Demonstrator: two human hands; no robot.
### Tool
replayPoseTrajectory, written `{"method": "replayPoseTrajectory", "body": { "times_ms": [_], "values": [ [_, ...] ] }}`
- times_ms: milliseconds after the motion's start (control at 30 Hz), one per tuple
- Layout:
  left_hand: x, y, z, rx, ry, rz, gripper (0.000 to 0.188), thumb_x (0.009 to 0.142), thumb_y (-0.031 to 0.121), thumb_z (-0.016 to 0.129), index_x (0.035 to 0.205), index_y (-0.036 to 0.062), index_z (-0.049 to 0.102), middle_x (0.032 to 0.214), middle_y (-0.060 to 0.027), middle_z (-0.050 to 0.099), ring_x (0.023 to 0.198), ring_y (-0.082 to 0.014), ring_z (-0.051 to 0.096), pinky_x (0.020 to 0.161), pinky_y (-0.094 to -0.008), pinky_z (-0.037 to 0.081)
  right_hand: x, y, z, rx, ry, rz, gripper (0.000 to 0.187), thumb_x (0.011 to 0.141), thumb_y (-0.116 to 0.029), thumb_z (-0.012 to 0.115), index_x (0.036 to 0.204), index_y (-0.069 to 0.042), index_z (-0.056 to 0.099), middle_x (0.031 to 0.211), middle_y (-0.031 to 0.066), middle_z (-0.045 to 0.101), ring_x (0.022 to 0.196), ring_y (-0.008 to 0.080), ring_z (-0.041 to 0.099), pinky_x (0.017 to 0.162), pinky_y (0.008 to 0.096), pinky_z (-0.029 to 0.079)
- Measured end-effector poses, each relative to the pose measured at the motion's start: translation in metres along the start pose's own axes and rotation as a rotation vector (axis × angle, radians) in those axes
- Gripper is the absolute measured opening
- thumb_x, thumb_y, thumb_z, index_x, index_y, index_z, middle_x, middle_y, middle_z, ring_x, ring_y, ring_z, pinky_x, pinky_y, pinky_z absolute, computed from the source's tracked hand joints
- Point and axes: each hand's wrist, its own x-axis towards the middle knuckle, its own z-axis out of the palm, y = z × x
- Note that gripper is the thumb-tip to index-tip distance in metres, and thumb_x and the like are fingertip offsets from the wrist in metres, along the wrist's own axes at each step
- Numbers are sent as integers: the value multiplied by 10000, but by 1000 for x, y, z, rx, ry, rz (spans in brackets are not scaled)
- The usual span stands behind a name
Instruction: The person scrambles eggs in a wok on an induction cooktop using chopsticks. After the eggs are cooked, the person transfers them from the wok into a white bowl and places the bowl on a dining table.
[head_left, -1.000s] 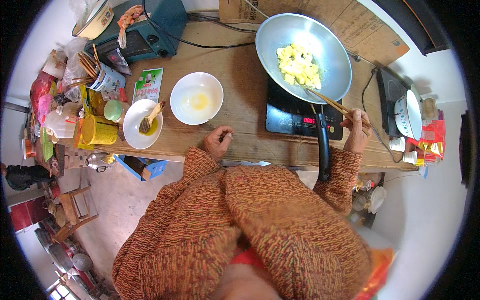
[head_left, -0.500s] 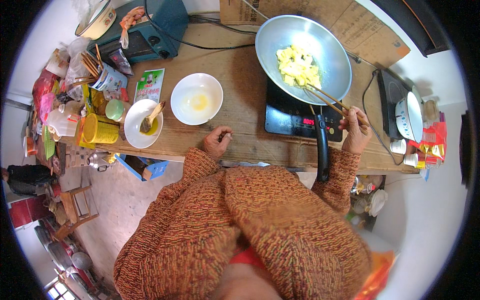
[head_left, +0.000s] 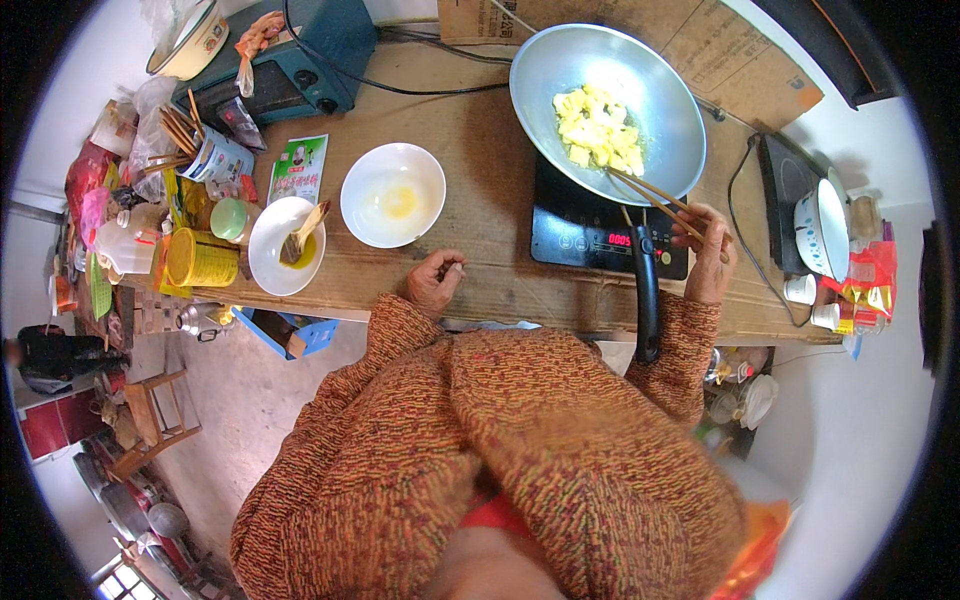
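Note:
Scrambled egg pieces (head_left: 600, 128) lie in a wide silver frying pan (head_left: 545, 75), which stands on a black induction cooker (head_left: 575, 225). My right hand (head_left: 708, 248) grips a pair of wooden chopsticks (head_left: 655, 196), whose tips are at the pan's near rim, just below the egg. The pan's black handle (head_left: 647, 300) points toward me, left of my right wrist. My left hand (head_left: 437, 282) rests at the table's near edge, its fingers curled in with nothing visible in them. Beyond it sits a white bowl (head_left: 370, 190) with a little yellow liquid residue.
A smaller white bowl (head_left: 268, 262) holds oil and a brush (head_left: 303, 235). To its left crowd a yellow tin (head_left: 200, 258), jars and a cup of chopsticks (head_left: 220, 155). A teal toaster oven (head_left: 335, 60) stands at the back. At right are an enamel basin (head_left: 822, 230) and paper cups (head_left: 800, 289).
My right hand has turned slightly on the chopsticks, and their tips have shifted a little left toward the pan's rim. The egg pieces have shifted slightly. My left hand stays put.

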Motion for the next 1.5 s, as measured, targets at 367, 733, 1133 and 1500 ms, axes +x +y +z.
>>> {"method": "replayPoseTrajectory", "body": {
  "times_ms": [367,733,1133,1500],
  "values": [
    [0,8,3,14,39,20,101,824,23,521,906,5,577,763,-49,593,690,-114,584,615,-239,456,2,5,0,-3,-75,-14,343,916,-336,474,1016,-29,592,945,70,606,881,159,587,664,254,469],
    [0,5,2,-5,27,24,119,828,46,527,917,-12,581,802,-54,598,709,-113,567,641,-250,466,3,4,8,-44,-84,-12,216,883,-229,559,964,-37,615,897,47,618,854,124,586,676,231,458],
    [0,1,1,12,3,-21,120,838,50,523,936,5,575,832,-39,589,735,-106,564,663,-247,465,2,6,10,-43,-77,-41,223,877,-228,568,945,-23,625,861,40,615,774,106,554,661,228,450],
    [1,-1,6,-10,88,64,101,806,24,540,897,18,584,722,-49,598,665,-102,574,593,-238,449,1,5,12,-26,-79,-25,235,872,-239,575,947,-22,627,879,52,621,807,115,570,655,230,463]
  ]
}}
